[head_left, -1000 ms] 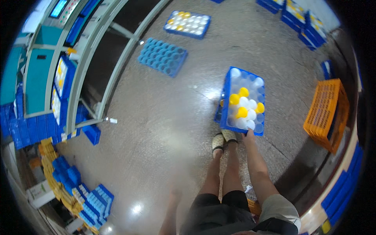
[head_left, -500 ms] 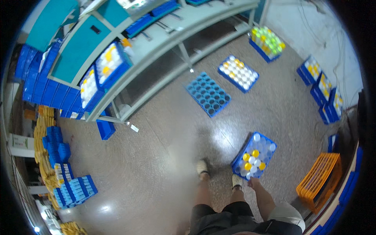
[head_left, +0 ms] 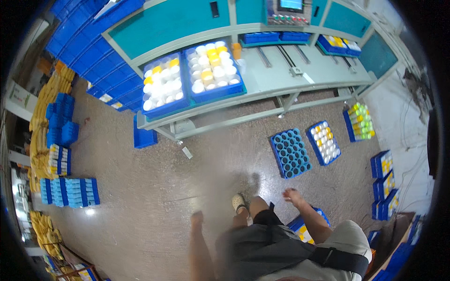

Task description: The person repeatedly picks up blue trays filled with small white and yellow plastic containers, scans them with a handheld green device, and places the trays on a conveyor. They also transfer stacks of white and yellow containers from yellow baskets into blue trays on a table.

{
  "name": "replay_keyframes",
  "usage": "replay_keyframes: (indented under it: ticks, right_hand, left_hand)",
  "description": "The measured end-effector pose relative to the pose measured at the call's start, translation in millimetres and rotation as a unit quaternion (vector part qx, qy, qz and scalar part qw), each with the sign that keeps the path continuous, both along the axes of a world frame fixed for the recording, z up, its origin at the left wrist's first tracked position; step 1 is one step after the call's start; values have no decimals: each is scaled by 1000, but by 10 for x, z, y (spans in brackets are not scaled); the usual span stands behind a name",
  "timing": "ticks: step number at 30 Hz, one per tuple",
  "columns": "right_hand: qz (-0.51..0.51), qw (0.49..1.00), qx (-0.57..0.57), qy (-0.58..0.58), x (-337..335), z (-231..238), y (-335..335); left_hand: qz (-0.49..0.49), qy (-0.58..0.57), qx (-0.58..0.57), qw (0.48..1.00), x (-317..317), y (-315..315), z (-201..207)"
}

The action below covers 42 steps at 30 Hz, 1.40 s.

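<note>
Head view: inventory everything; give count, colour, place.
Workbench: one, pale and teal, top
Screen: one, bluish, top
Bench crates: several, blue, on workbench
Crate pile: one, blue, upper left
Bin: one, blue, by workbench's left end
Bundles: many, yellow, far left
Stacks: several, blue, middle left
Cup tray: one, blue, centre right
Bottle crates: two, blue, right of cup tray
Wall crates: several, blue, far right
Near crate: one, blue, lower right
Shoe: one, cream, lower centre
Left hand: one, bare, lower centre
Right hand: one, bare, right of shoe
</note>
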State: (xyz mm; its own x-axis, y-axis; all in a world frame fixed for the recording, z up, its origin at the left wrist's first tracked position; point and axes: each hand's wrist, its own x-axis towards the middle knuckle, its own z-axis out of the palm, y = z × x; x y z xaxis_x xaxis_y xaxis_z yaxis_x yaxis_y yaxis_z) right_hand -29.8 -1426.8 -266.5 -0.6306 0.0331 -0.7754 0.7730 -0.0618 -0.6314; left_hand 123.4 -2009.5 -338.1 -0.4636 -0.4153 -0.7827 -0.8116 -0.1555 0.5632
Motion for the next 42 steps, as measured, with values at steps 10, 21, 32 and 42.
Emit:
replay_keyframes:
  ticks: [10,21,32,42]
  right_hand:
    - [-100,971,-213,35,-4315,1639,-3452]
    - [-270,945,-181,19,-5337,2315,-4507]
    - [-203,968,-144,10,-3225,2377,-3624]
    - [-276,961,6,-16,-2398,2523,-3352]
  left_hand:
    - [359,312,273,836,-4215,-1448,1766]
    - [501,308,315,745,-5781,-2127,2463]
    - [415,239,321,817,-3320,-1281,2237]
    - [452,121,241,850,-1778,-1104,2352]
